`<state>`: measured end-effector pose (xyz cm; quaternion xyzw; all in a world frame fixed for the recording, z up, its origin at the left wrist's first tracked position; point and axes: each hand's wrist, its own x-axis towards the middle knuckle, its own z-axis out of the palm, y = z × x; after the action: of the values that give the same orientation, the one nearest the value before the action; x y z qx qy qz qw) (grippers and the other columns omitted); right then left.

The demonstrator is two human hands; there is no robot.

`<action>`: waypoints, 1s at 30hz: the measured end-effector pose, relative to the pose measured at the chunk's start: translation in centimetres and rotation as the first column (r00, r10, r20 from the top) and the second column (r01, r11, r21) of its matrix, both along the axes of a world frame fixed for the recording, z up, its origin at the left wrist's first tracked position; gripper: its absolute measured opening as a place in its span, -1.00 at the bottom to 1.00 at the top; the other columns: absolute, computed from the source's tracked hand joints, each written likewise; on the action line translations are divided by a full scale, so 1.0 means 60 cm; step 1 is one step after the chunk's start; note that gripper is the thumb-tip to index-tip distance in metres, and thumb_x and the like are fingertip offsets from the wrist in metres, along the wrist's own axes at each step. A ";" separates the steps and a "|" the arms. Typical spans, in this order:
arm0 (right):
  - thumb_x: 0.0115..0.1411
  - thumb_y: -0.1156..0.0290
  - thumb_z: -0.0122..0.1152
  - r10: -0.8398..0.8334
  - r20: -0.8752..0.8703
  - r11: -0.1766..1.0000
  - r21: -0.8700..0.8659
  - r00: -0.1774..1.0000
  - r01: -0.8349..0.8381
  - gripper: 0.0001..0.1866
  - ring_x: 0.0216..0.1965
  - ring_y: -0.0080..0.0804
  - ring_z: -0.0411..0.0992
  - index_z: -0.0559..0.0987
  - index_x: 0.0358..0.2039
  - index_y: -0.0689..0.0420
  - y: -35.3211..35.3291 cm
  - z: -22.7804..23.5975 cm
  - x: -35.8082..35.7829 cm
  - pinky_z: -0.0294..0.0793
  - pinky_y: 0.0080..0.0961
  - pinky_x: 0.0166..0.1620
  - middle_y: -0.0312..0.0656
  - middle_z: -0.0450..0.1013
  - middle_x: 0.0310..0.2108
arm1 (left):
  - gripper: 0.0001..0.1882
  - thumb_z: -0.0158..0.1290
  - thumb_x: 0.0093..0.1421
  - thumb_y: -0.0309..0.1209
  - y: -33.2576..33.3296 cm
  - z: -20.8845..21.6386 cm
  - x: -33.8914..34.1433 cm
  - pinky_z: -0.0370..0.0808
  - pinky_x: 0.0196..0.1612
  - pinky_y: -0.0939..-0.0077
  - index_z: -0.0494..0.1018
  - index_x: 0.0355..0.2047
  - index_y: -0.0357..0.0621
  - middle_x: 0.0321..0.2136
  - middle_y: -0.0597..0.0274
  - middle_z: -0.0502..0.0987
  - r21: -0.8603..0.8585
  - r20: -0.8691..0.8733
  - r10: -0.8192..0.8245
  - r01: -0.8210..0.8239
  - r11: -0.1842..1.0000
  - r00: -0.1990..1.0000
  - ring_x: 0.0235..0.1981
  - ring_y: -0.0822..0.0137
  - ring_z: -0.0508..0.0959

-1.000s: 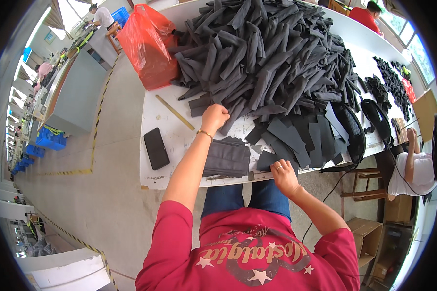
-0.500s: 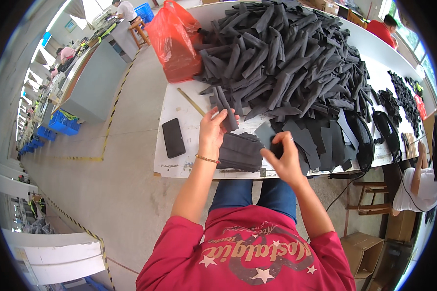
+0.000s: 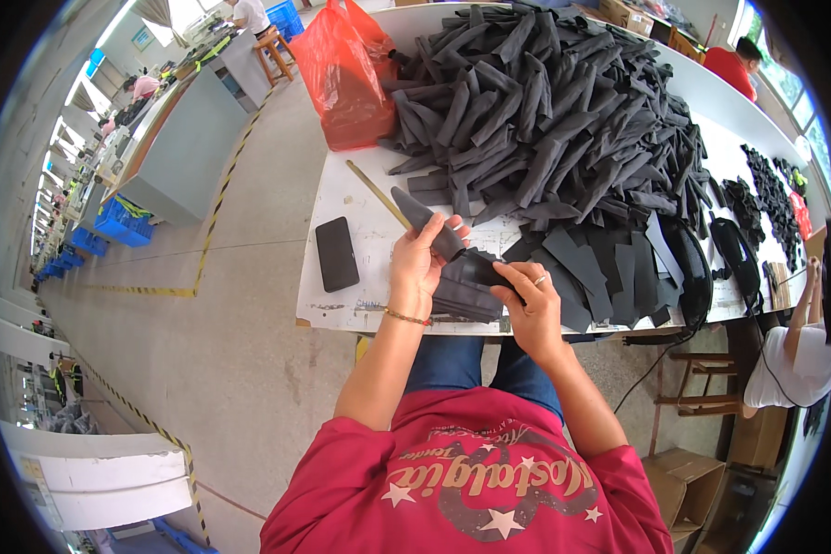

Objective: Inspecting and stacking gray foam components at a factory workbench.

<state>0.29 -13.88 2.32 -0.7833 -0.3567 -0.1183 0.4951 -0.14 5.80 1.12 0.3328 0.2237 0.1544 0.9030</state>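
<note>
My left hand is closed on a dark grey fabric sleeve, with one end sticking out past the thumb. In my right hand, a dark flat piece is pinched between thumb and fingers. Its far end meets the sleeve's near end; whether it is inside cannot be made out. Under both hands lies a stack of flat dark fabric pieces, partly hidden. Loose dark grey flat sheets are spread to the right of it.
A large heap of dark fabric sleeves covers the back of the white table. A red plastic bag, a yellowish ruler-like strip and a black phone lie at left. Black curved cases stand at right. Other people sit farther off.
My right hand has brought its flat piece left, against the sleeve. My left hand has shifted slightly right and down, and the sleeve has tilted.
</note>
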 end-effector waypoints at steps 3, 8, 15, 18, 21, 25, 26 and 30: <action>-0.05 0.56 0.35 -0.044 0.149 0.998 -0.032 0.988 0.049 -0.69 -0.30 -0.24 0.41 0.61 -0.22 0.18 0.008 0.004 0.001 0.37 -0.34 -0.19 -0.21 0.48 -0.31 | -0.68 0.19 0.17 -0.39 -0.010 -0.006 0.000 0.63 -0.22 0.22 0.37 -0.19 -0.32 -0.26 -0.03 0.57 0.003 0.016 0.005 -0.005 1.000 1.000 -0.26 0.10 0.62; -0.08 0.57 0.32 -0.099 0.340 0.984 -0.109 0.935 0.144 -0.71 -0.35 -0.32 0.40 0.62 -0.26 0.13 0.008 0.005 0.012 0.33 -0.41 -0.26 -0.29 0.48 -0.34 | -0.66 0.18 0.19 -0.37 -0.026 -0.006 -0.002 0.60 -0.15 0.28 0.37 -0.16 -0.36 -0.26 -0.01 0.57 0.017 0.015 -0.021 0.021 1.000 1.000 -0.24 0.12 0.62; -0.11 0.58 0.29 -0.158 0.457 0.972 -0.086 0.875 0.221 -0.71 -0.35 -0.37 0.41 0.61 -0.28 0.12 0.010 0.008 0.021 0.33 -0.41 -0.24 -0.34 0.47 -0.36 | -0.67 0.17 0.19 -0.37 -0.043 0.007 -0.016 0.59 -0.11 0.27 0.38 -0.15 -0.33 -0.24 0.00 0.56 -0.012 0.044 -0.030 0.031 0.999 0.999 -0.22 0.10 0.62; -0.09 0.56 0.29 -0.143 0.461 0.974 -0.090 0.876 0.206 -0.67 -0.33 -0.35 0.40 0.58 -0.22 0.13 0.019 0.007 0.020 0.33 -0.39 -0.23 -0.31 0.46 -0.32 | -0.67 0.17 0.20 -0.39 -0.053 0.015 -0.020 0.59 -0.11 0.26 0.37 -0.12 -0.29 -0.23 -0.01 0.56 0.004 0.062 -0.028 0.028 1.000 0.998 -0.21 0.09 0.62; -0.06 0.53 0.31 -0.109 0.394 0.983 -0.095 0.913 0.158 -0.59 -0.28 -0.25 0.39 0.52 -0.12 0.15 0.023 0.006 0.015 0.33 -0.32 -0.19 -0.22 0.44 -0.23 | -0.67 0.15 0.21 -0.42 -0.069 0.024 -0.028 0.57 -0.07 0.26 0.36 -0.07 -0.27 -0.20 -0.02 0.56 0.068 0.108 -0.027 0.020 0.997 0.994 -0.17 0.11 0.60; -0.07 0.56 0.34 -0.020 0.207 1.000 0.008 0.978 0.019 -0.53 -0.17 -0.06 0.38 0.46 -0.08 0.18 0.045 0.015 -0.001 0.35 -0.25 -0.14 -0.02 0.40 -0.12 | -0.65 0.10 0.24 -0.44 -0.069 0.013 -0.028 0.49 0.03 0.30 0.34 0.00 -0.27 -0.18 0.00 0.58 0.164 0.305 -0.144 0.097 0.982 0.941 -0.09 0.15 0.57; -0.07 0.56 0.35 -0.008 0.230 0.998 -0.062 0.973 0.023 -0.57 -0.16 -0.01 0.38 0.43 -0.14 0.19 0.042 0.026 -0.008 0.38 -0.23 -0.12 0.01 0.38 -0.11 | -0.69 0.07 0.27 -0.42 -0.064 0.005 -0.028 0.45 0.08 0.23 0.37 -0.03 -0.28 -0.21 0.00 0.58 0.108 0.338 -0.117 0.085 0.991 0.934 -0.06 0.09 0.55; -0.05 0.59 0.30 0.080 0.198 0.986 -0.157 0.977 -0.049 -0.61 -0.14 0.00 0.36 0.38 -0.20 0.21 0.010 -0.019 0.001 0.41 -0.19 -0.10 -0.03 0.35 -0.17 | -0.75 0.00 0.31 -0.35 -0.072 -0.006 -0.028 0.42 0.12 0.21 0.44 -0.12 -0.27 -0.24 0.03 0.59 0.138 0.376 -0.136 0.090 0.986 0.917 0.00 0.09 0.52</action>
<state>0.32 -13.29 1.16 -0.7904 -0.4388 -0.1541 0.3988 -1.83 1.48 0.78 0.3611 0.0136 0.1771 0.9154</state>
